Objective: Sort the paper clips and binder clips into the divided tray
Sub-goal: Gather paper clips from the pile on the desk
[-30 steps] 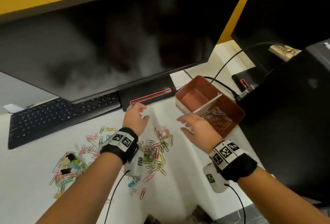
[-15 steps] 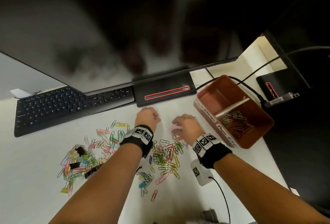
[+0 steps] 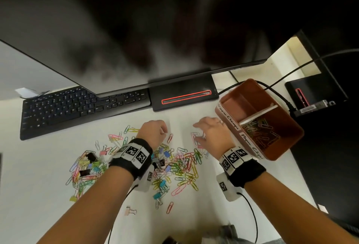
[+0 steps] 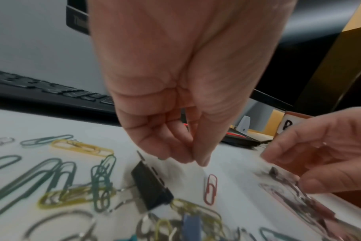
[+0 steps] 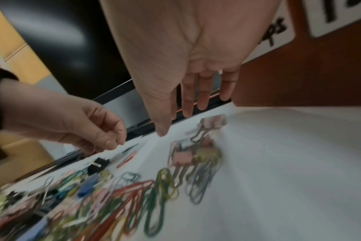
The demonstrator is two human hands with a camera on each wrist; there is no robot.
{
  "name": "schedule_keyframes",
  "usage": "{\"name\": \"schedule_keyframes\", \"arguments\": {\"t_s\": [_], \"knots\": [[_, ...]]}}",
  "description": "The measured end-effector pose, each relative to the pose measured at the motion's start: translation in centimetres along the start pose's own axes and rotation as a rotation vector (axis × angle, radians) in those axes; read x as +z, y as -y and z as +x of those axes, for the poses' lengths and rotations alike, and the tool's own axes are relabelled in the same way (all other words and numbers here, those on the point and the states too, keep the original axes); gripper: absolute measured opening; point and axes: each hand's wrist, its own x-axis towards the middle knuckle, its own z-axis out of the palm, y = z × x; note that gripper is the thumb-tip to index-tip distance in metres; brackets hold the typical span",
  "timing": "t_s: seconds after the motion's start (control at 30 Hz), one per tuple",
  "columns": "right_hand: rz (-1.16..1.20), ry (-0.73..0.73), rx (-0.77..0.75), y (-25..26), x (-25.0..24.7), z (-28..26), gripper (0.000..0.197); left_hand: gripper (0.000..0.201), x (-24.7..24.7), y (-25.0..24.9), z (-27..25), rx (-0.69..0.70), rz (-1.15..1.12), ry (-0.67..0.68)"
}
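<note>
Where clips (image 3: pixel 180 164) scatter, white desk (image 3: pixel 38 195), black monitor (image 3: pixel 136 30)

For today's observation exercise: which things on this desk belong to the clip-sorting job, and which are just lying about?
Belong to the job:
- scattered coloured wire paper clips
- small coloured and black binder clips
- brown divided plastic tray, some paper clips in its near compartment
- left hand, right hand

Just lying about:
- black keyboard
- large dark monitor
- black cables
</note>
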Motion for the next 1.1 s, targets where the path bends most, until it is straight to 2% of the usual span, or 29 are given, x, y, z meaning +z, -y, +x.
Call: {"name": "schedule_keyframes", "arguments": {"t_s": [0.07, 0.17, 0.4, 0.53, 0.6, 0.67, 0.7, 0.77, 0.87, 0.97, 1.1], "knots": [[-0.121, 0.062, -0.015, 0.7, 0.6, 0.1, 0.040, 0.016, 0.4, -0.2, -0.4, -0.027, -0.014, 0.020], [-0.195, 0.078, 0.023, 1.2, 1.2, 0.6, 0.033, 0.029, 1.5, -0.8, -0.4, -0.079, -0.087, 0.054], [-0.166, 0.155, 0.085, 1.4, 1.7, 1.1, 0.017, 0.013, 3.1, -1.2, 1.4, -0.034, 0.147, 0.105], [-0.240, 0.164, 0.022, 1.6, 1.3, 1.2, 0.025, 0.012, 3.0, -1.1, 1.7, 0.008, 0.270, 0.111], [-0.171, 0.165, 0.008, 1.4, 0.9, 1.1, 0.025, 0.010, 2.7, -1.2, 1.3, 0.067, 0.303, 0.132], [0.055, 0.142, 0.015, 0.9, 0.2, 0.6, 0.016, 0.008, 2.1, -1.3, 0.5, 0.163, 0.246, 0.148], [0.183, 0.126, 0.024, 0.6, -0.1, 0.2, 0.012, 0.011, 1.8, -1.3, 0.0, 0.206, 0.187, 0.169], [0.297, 0.116, 0.035, -0.1, -0.5, -0.9, 0.019, 0.021, 1.3, -1.6, -1.3, 0.268, 0.105, 0.226], [0.273, 0.179, 0.025, -0.5, 0.4, -3.1, 0.033, 0.035, 1.7, -2.0, -2.4, 0.337, 0.250, 0.282], [0.273, 0.243, 0.051, 0.1, 2.3, -4.4, 0.042, 0.032, 3.1, -2.2, -2.5, 0.372, 0.452, 0.277], [0.194, 0.179, 0.101, 0.9, 3.9, -4.0, 0.031, 0.019, 3.7, -2.6, -2.1, 0.316, 0.444, 0.199]]}}
